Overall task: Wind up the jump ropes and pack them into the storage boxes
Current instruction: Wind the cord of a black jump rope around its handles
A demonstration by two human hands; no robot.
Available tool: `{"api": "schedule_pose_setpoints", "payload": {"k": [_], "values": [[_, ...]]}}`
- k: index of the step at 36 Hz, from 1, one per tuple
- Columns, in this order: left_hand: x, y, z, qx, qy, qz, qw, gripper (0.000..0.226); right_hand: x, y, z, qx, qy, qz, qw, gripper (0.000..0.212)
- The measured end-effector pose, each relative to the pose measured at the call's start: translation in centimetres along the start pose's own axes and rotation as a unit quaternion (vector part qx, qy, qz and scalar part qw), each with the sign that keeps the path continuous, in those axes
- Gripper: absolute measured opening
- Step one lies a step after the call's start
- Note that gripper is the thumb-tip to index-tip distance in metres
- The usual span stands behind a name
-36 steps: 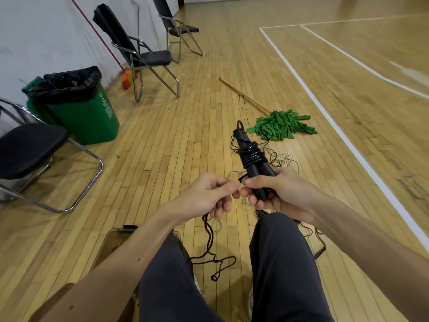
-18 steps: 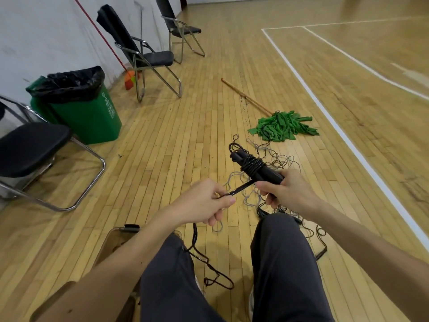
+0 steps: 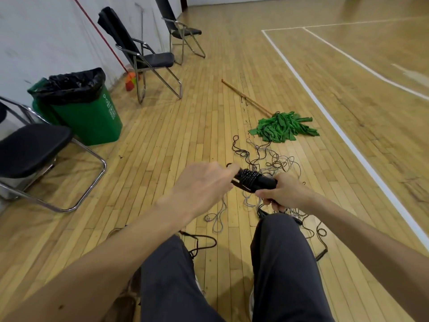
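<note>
A black jump rope bundle, cord coiled round its two handles, lies level between my hands above my knees. My right hand grips the handles' right end. My left hand is at the bundle's left end, back of the hand up, its fingers curled round the cord there; the fingertips are hidden. A loose black cord trails on the floor by my left knee. More tangled ropes, black and grey, lie on the wooden floor ahead. A storage box shows only partly under my left arm.
A green mop with a wooden handle lies beyond the ropes. A green bin with a black liner stands at the left. Folding chairs line the wall; one chair is close on my left. White court lines run along the right.
The bundle has tipped from pointing up and away to lying level. My left hand moved up from below the handles to the bundle's left end, carrying the cord over it.
</note>
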State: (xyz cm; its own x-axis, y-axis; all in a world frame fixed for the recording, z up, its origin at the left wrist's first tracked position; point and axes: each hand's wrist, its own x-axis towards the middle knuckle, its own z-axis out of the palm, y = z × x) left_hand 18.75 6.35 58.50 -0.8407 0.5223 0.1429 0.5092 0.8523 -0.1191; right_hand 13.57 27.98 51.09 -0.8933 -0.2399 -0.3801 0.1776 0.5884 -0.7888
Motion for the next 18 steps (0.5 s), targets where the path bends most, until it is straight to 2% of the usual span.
{"api": "schedule_pose_setpoints", "payload": {"k": [3, 5, 8, 10, 18], "values": [[0.4, -1.0, -1.0, 0.027, -0.001, 0.063, 0.998, 0.032, -0.7, -0.9, -0.4, -0.012, -0.054, 0.013, 0.998, 0.023], [0.8, -1.8, -1.5, 0.008, -0.008, 0.088, 0.996, 0.032, -1.2, -1.3, -0.7, -0.016, -0.105, 0.017, 0.994, 0.021], [1.3, -2.8, -2.2, -0.011, 0.028, 0.149, 0.988, 0.034, -2.3, -2.2, -0.8, -0.029, -0.200, 0.028, 0.979, 0.020], [1.7, -3.2, -2.8, -0.021, 0.025, 0.166, 0.986, 0.035, -2.9, -2.7, -0.6, -0.015, -0.259, 0.035, 0.965, 0.019], [3.5, -4.7, -4.1, -0.164, -0.052, 0.072, 0.983, 0.031, -4.7, -3.7, 0.5, 0.063, -0.398, 0.019, 0.915, 0.014]]}}
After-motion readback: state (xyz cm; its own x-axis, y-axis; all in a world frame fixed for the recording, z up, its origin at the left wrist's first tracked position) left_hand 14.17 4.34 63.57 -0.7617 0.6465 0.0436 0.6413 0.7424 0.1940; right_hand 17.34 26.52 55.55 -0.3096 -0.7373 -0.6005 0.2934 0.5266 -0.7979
